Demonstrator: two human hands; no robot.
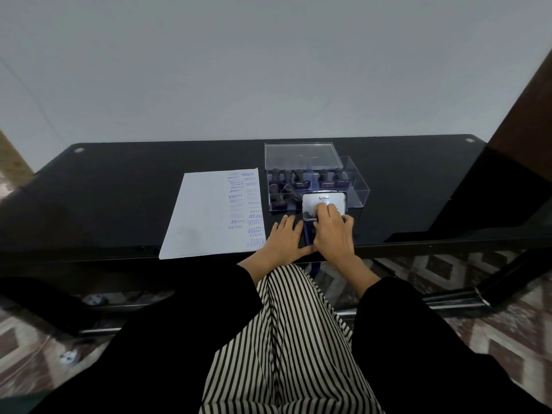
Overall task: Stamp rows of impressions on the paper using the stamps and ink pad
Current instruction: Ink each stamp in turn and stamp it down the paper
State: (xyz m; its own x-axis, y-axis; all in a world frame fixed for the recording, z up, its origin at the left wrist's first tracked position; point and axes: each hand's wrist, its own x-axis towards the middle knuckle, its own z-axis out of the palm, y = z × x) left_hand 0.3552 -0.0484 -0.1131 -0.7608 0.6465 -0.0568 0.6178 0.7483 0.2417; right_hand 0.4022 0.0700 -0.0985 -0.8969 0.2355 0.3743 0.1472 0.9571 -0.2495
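A glossy black table (119, 204) stands against a pale grey wall (268, 70). It has a round metal fitting (80, 150) at each far corner. Right of its middle is a clear box (358, 188) with compartments, and a clear lid (301, 155) is at the back of the box. A dark brown panel (525, 109) rises at the right edge. The floor (448, 270) has a brown and cream diamond pattern. Black-and-white striped cloth (292, 339) fills the near middle.

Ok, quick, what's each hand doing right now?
Left hand: open, fingers flat on the black table.
Right hand: closed, fingers curled round the ink pad lid.
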